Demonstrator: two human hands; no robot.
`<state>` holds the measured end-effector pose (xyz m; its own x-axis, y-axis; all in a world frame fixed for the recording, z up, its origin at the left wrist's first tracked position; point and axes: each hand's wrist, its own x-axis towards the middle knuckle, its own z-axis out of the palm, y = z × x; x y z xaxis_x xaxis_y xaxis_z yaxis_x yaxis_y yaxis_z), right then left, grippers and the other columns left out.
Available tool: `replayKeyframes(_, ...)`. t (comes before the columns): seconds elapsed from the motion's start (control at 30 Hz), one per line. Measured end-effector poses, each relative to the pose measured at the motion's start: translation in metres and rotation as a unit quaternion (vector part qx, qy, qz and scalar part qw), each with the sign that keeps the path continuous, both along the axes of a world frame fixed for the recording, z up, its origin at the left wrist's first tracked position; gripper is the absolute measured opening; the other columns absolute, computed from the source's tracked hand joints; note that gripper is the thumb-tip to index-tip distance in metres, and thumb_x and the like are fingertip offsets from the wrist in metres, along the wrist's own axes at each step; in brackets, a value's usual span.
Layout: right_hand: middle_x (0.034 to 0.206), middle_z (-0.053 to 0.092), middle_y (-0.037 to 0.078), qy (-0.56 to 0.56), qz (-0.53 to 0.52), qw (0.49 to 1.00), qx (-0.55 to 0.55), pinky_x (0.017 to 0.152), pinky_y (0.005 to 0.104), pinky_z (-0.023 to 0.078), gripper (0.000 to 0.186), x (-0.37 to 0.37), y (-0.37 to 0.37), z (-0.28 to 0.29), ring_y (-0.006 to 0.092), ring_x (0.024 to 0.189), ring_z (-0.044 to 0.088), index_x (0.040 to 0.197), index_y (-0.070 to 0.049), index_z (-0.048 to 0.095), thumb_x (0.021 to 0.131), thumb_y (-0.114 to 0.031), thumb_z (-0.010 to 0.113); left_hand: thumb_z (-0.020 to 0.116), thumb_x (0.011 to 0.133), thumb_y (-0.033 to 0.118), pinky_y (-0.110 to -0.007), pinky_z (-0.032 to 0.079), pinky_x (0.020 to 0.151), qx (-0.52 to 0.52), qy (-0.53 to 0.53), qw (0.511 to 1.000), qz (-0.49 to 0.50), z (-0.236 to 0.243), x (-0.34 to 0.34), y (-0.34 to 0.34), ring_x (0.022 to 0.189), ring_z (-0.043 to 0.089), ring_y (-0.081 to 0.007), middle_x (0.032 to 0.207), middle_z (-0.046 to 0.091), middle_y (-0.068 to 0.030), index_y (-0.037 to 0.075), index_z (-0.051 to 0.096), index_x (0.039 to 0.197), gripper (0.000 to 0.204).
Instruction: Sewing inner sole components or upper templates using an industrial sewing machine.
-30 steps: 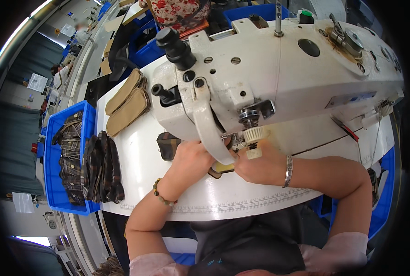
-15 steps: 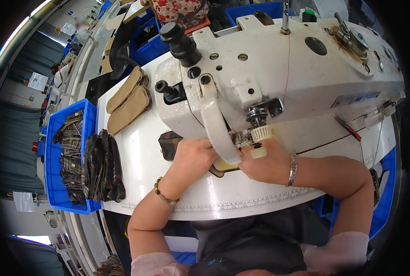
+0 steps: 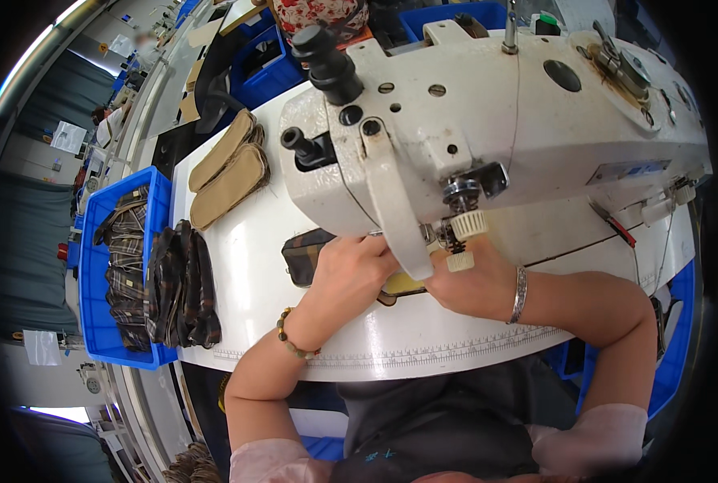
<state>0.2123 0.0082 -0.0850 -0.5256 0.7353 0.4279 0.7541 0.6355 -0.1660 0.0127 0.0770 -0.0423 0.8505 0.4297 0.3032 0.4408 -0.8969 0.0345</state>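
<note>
Across the white table [image 3: 250, 278] stands a white sewing machine [image 3: 455, 113]. At its needle end, the left hand [image 3: 355, 270] and right hand [image 3: 476, 278] sit close, their grip hidden; I can't tell it. A dark plaid piece [image 3: 300, 262] lies just left of them.

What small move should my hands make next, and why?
Perhaps ease your left hand and right hand slightly apart: both sit close to the working end of the sewing machine, the left one by a dark plaid piece, and the needle is hidden in this view.
</note>
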Motion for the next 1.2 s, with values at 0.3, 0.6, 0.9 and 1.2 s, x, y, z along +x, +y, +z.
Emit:
replayKeyframes(0.3, 0.059, 0.055, 0.009, 0.078, -0.048, 0.996, -0.023, 0.047, 0.0388, 0.046, 0.007, -0.003, 0.008, -0.008, 0.0247, 0.054, 0.06, 0.069, -0.007, 0.063, 0.067, -0.013, 0.064, 0.069, 0.072, 0.003, -0.036, 0.053, 0.056, -0.024, 0.041, 0.998, 0.035, -0.001, -0.005, 0.008, 0.069, 0.066, -0.024, 0.08, 0.065, -0.0028, 0.012, 0.074, 0.09, 0.021)
replayKeyframes(0.6, 0.068, 0.058, 0.011, 0.118, -0.021, 0.991, -0.059, 0.05, 0.0401, 0.049, 0.006, -0.002, 0.004, -0.008, 0.0262, 0.059, 0.062, 0.07, -0.009, 0.063, 0.068, -0.015, 0.064, 0.072, 0.069, 0.001, -0.036, 0.052, 0.057, -0.021, -0.089, 0.996, -0.026, -0.005, -0.008, 0.018, 0.07, 0.065, -0.0262, 0.083, 0.067, -0.0062, 0.009, 0.071, 0.081, 0.014)
replayKeyframes(0.9, 0.061, 0.058, 0.009, 0.009, -0.017, 1.0, -0.009, 0.049, 0.0387, 0.049, 0.02, -0.004, 0.003, 0.004, 0.0254, 0.055, 0.062, 0.094, -0.005, 0.067, 0.076, -0.013, 0.062, 0.069, 0.068, 0.0, -0.039, 0.052, 0.057, -0.079, -0.09, 0.993, -0.007, 0.006, 0.001, 0.009, 0.068, 0.063, -0.0303, 0.079, 0.064, -0.0093, 0.008, 0.069, 0.085, 0.019)
replayKeyframes(1.2, 0.059, 0.057, 0.007, 0.033, -0.006, 0.999, 0.018, 0.046, 0.0378, 0.047, 0.024, -0.004, 0.003, -0.007, 0.0242, 0.052, 0.06, 0.099, -0.004, 0.069, 0.078, -0.012, 0.061, 0.07, 0.068, 0.003, -0.04, 0.052, 0.054, -0.089, 0.01, 0.995, 0.049, 0.013, -0.002, 0.004, 0.066, 0.064, -0.0302, 0.082, 0.066, -0.0083, 0.01, 0.069, 0.085, 0.018)
